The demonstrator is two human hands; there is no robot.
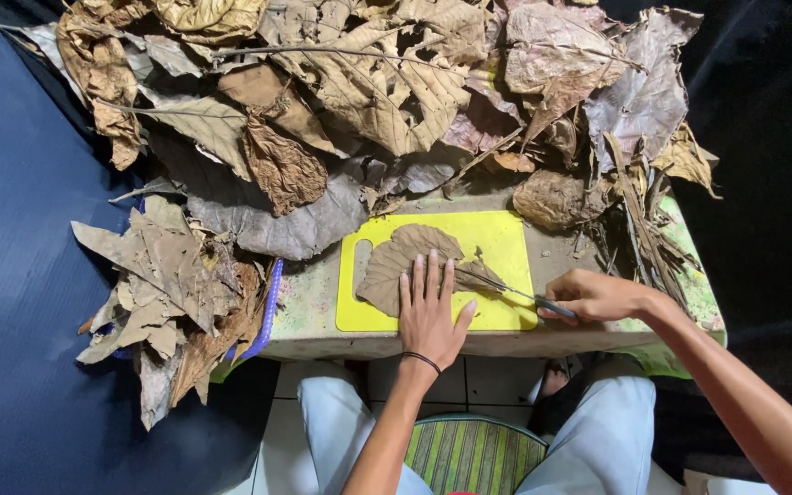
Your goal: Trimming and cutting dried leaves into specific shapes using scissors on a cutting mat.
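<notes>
Cutting is in hand: the left hand (428, 312) lies flat, pinning a dry leaf (396, 266) to the yellow cutting board (506, 243), while the right hand (588, 295) beside it grips a thin blade (497, 284) whose tip rests at the leaf's edge, so the next stroke seems to call for steady pressure.

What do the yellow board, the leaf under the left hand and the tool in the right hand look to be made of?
Yellow board: likely plastic, with a smooth, even colour, rounded corners and a moulded handle slot. Leaf: dried plant matter, brown, matte, veined, pressed flat by the left hand. Tool in the right hand: a thin blade that seems metal, with a dark handle, perhaps plastic; too small to be sure.

Black wristband (422, 360), pale trousers (598, 440)
</notes>
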